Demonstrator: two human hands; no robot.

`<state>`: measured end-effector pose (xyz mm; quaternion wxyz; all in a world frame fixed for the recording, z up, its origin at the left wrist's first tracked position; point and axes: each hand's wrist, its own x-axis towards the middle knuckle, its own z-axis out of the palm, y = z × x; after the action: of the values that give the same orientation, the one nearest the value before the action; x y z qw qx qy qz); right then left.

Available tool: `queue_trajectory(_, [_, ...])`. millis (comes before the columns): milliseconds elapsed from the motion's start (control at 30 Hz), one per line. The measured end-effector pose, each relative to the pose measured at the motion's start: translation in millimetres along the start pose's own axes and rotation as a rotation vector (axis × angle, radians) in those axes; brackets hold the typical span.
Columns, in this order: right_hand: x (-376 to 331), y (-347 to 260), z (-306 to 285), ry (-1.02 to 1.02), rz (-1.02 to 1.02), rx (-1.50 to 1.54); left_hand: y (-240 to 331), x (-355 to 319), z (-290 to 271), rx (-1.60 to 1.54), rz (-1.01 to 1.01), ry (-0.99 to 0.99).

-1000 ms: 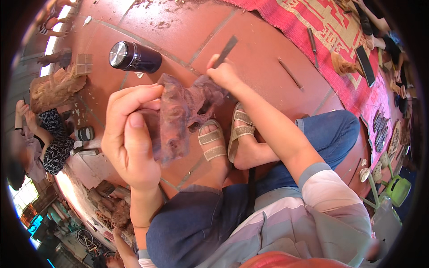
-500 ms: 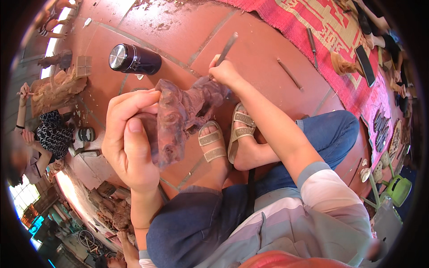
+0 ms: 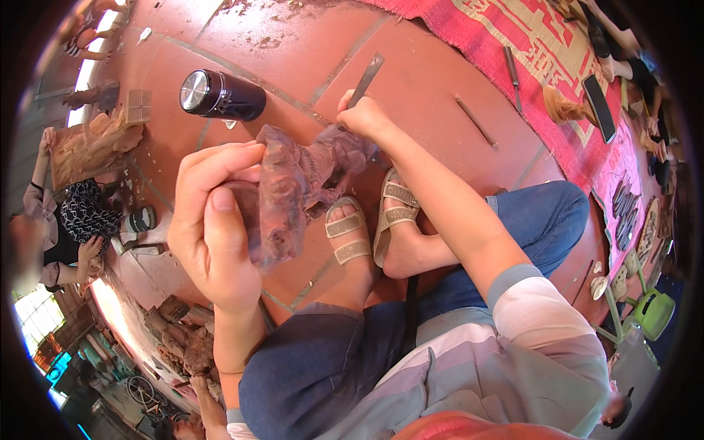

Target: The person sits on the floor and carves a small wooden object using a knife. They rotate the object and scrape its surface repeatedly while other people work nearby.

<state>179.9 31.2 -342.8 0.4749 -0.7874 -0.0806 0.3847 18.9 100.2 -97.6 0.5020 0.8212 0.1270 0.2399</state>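
Observation:
A reddish-brown wood carving point(image 3: 290, 191), cut with deep figure-like relief, is tilted in the air above my feet. My left hand point(image 3: 216, 220) grips it by its thick base, thumb on the near side and fingers over the top. At the carving's far end, my right hand point(image 3: 361, 117) is closed round a flat, narrow grey tool point(image 3: 367, 79). The tool's upper end sticks up past my fingers. Its lower end is hidden by the hand and the carving, so I cannot tell if it touches the wood.
A dark vacuum flask point(image 3: 224, 96) lies on the tiled floor. Right of my hands is a thin rod point(image 3: 475, 121). A red mat point(image 3: 477, 33) holds a handled tool point(image 3: 512, 77) and a phone point(image 3: 600, 108). At left, a person point(image 3: 81, 227) sits by a large carving point(image 3: 95, 150).
The tool in my right hand has turned and shows a broader flat face, with its top a little further left. My left hand and the carving barely moved. The person at left lowered an arm.

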Motion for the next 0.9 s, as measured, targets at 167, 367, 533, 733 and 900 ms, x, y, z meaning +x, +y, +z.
queue_trajectory(167, [-7, -2, 21, 0.263, -0.461, -0.259, -4, -1, 1, -0.048, -0.017, 0.036])
queue_trajectory(367, [0, -2, 14, 0.194, -0.271, -0.173, -1, 0, 1, -0.027, -0.007, 0.027])
queue_trajectory(533, [11, -2, 0, -0.041, 0.100, 0.059, -1, 0, 0, 0.026, -0.010, 0.008])
queue_trajectory(733, [-7, -6, 4, 0.099, -0.122, -0.067, -1, 0, 0, 0.009, -0.008, 0.016])
queue_trajectory(900, [2, 0, 1, 0.111, -0.150, -0.037, -2, 0, 2, -0.006, -0.001, 0.018])
